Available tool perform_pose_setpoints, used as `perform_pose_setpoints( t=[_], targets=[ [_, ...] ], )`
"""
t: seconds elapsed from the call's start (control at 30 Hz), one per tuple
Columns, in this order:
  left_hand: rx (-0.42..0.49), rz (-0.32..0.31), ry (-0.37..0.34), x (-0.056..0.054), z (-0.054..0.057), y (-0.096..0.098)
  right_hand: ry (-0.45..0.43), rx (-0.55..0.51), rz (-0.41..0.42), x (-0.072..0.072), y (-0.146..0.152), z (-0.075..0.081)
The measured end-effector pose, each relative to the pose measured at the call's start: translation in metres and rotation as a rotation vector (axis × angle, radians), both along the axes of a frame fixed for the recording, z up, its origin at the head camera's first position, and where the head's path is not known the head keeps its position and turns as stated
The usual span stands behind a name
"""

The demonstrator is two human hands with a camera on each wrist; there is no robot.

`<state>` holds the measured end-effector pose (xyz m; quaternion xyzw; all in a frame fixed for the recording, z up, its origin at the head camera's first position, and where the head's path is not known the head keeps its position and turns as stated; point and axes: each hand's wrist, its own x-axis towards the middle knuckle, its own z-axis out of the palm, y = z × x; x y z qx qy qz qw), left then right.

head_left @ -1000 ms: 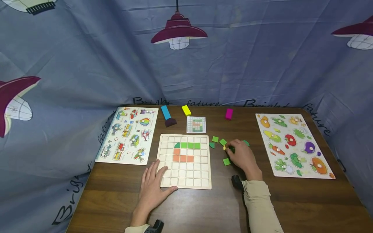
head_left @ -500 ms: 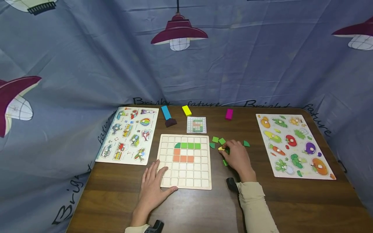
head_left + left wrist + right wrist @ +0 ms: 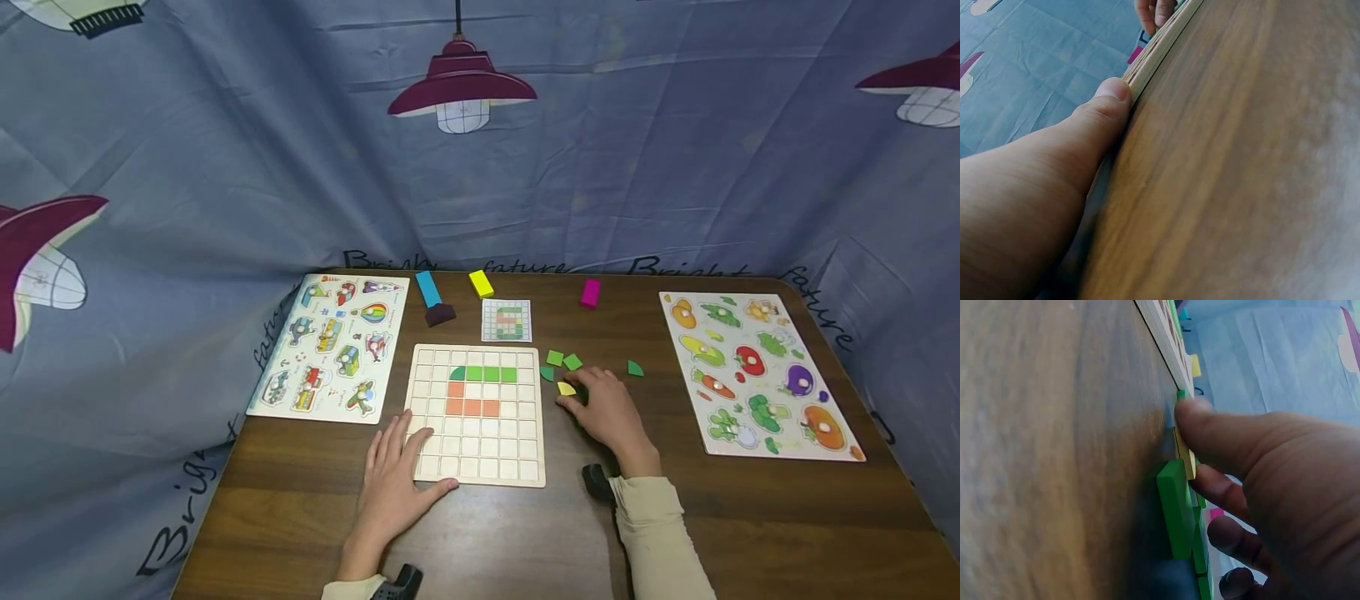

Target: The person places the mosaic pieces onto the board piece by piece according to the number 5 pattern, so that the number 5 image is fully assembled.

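Note:
In the head view my left hand (image 3: pixel 392 479) lies with fingers spread on the lower left corner of a wooden grid board (image 3: pixel 476 497). Its thumb touches the board's front edge, as the left wrist view shows too. The board bears a row of green tiles (image 3: pixel 491 374) and several orange tiles (image 3: pixel 472 407). To the right of the board, my right hand (image 3: pixel 609 417) pinches a small yellow tile (image 3: pixel 566 388) between thumb and index finger, close over the table. Green square tiles (image 3: pixel 573 362) lie just beyond it. A thick green piece (image 3: pixel 1174 509) shows below the hand in the right wrist view.
A small pattern card (image 3: pixel 506 321) lies behind the board. Blue (image 3: pixel 428 289), dark (image 3: pixel 439 314), yellow (image 3: pixel 481 284) and magenta (image 3: pixel 590 292) blocks stand along the back. Picture puzzles flank the area: vehicles (image 3: pixel 327 348) left, vegetables (image 3: pixel 759 375) right. A green quarter-round tile (image 3: pixel 635 368) lies right.
My right hand has moved left and toward me, bringing the yellow tile nearer the board. The green quarter-round tile on the right has come into full view. My left hand stays put.

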<state>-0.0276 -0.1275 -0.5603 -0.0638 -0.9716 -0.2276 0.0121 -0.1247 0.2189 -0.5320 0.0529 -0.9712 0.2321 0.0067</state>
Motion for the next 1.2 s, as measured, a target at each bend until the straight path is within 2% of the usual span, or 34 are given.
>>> perform_pose_setpoints(
  t=[0.27,0.6,0.9,1.07,1.2],
  targets=[
    [0.007,0.01,-0.02,0.002,0.001,-0.001,0.024,0.021,0.031,-0.002,-0.006,-0.003],
    [0.005,-0.001,0.004,0.0,0.002,-0.001,0.017,0.024,0.037,-0.003,-0.013,-0.003],
    [0.013,-0.004,-0.002,-0.001,0.002,0.001,0.041,-0.016,0.028,0.005,-0.02,-0.001],
    [0.015,-0.004,-0.002,0.0,0.002,0.0,0.06,-0.041,0.07,0.011,-0.037,0.003],
    [0.021,-0.004,-0.004,0.0,0.002,0.0,0.079,-0.066,0.151,0.015,-0.056,0.004]
  ],
)
